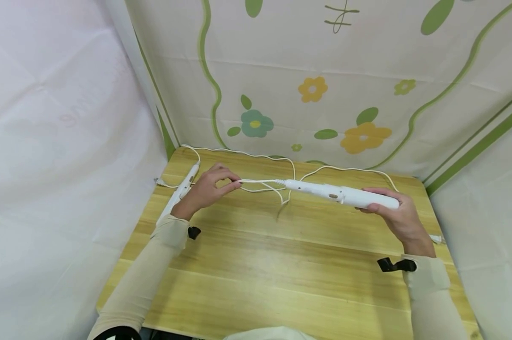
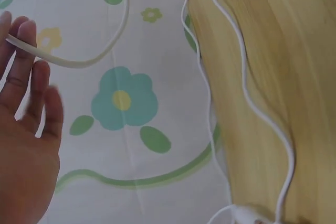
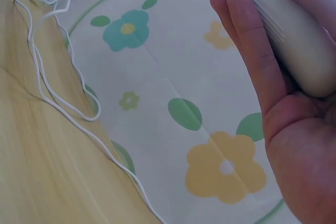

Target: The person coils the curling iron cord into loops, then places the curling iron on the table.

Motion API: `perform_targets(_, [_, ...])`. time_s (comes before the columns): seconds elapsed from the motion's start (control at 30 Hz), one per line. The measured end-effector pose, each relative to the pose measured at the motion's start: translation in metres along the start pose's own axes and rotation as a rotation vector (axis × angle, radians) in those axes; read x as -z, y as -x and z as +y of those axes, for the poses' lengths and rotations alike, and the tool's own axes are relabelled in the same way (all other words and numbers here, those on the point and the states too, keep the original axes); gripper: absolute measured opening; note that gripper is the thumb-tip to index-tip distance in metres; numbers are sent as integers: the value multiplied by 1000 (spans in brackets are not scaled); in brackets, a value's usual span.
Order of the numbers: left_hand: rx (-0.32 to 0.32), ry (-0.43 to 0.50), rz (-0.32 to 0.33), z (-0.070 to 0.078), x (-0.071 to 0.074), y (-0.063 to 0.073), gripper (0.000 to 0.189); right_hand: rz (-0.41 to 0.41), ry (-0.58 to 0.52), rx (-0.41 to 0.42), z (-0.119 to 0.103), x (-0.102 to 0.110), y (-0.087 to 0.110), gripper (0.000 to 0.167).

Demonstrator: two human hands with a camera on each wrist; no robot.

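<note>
A white hair straightener [image 1: 320, 190] is held up over the wooden table by my right hand [image 1: 398, 218], whose thumb and fingers grip its rounded end. From the other end runs a white cord [image 1: 260, 181], pinched between thumb and fingertips of my left hand [image 1: 209, 188]. In the left wrist view the cord [image 2: 79, 63] bends away from the fingers. The right wrist view shows the pale body of the straightener [image 3: 310, 56] against the palm. Beside my left wrist lies a second white straightener [image 1: 177, 196], partly hidden by that hand.
Loose cord [image 1: 345, 168] winds along the back of the wooden table [image 1: 281, 264]. One plug [image 1: 158, 181] lies at the left edge, another plug [image 1: 437, 239] at the right edge. A flower-printed cloth [image 1: 281, 108] closes the back, and white fabric walls [image 1: 69, 165] stand at the sides.
</note>
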State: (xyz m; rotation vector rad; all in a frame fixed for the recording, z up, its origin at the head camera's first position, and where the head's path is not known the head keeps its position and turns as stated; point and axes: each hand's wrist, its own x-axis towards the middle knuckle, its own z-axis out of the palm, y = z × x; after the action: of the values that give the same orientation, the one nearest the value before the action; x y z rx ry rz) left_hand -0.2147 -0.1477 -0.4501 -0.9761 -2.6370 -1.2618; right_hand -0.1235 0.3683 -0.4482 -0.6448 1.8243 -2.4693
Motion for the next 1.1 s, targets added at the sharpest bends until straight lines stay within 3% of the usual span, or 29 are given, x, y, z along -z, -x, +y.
perform_targets(0.1, [48,155,-26,-7,-3,3,16,8,61,-36,-5,2,-2,39])
perform_targets(0.2, [83,180,-3,-10,-7,4,17,47,148,-105,-10,1,-4,38])
perform_targets(0.33, [142,0,33,-5,-16,-3,24,88,230,-171,-13,-4,-9,38])
perform_targets(0.5, [186,-225,-4,6,-41,-18,27,73,140,-106,-3,-7,-20,38])
perform_targets(0.63, [128,-375,-14,23,-65,-24,24,104,129,-99,8,-15,-31,38])
perform_targets(0.77, [18,-522,-55,50,-75,-29,31,147,263,-145,15,-19,-40,41])
perform_targets(0.9, [-103,-594,-143,69,-68,-35,30,156,549,-192,19,-16,-41,44])
perform_targets(1.0, [-193,-580,-202,76,-54,-40,22,129,723,-241,21,-15,-38,44])
perform_targets(1.1, [-253,-532,-227,77,-40,-45,20,76,758,-274,22,-15,-36,44])
